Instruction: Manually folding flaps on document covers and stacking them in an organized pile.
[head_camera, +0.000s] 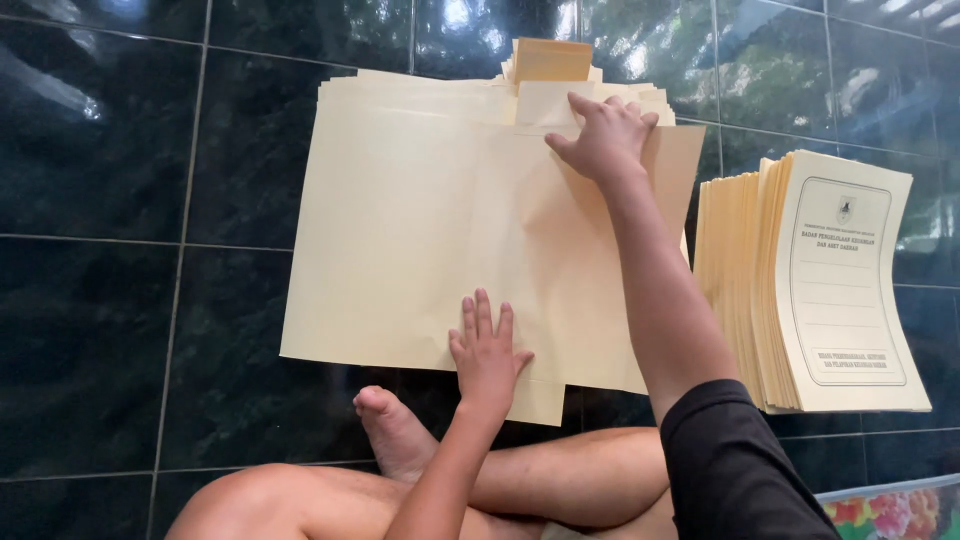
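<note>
A large cream paper folder sheet (420, 230) lies unfolded on top of a stack of the same sheets on the dark tiled floor. My left hand (487, 350) rests flat on its near edge, fingers spread. My right hand (604, 135) presses on the sheet's far edge, fingers curled over a small flap near the top of the stack. A darker tan flap (552, 60) sticks out beyond the pile at the far side.
To the right stands a thick pile of folded cream folders (800, 290) with a printed front, fanned out. My crossed bare legs and a foot (395, 430) are just below the sheet. A flowered mat corner (890, 510) shows at bottom right. Glossy black tiles (120, 300) surround everything.
</note>
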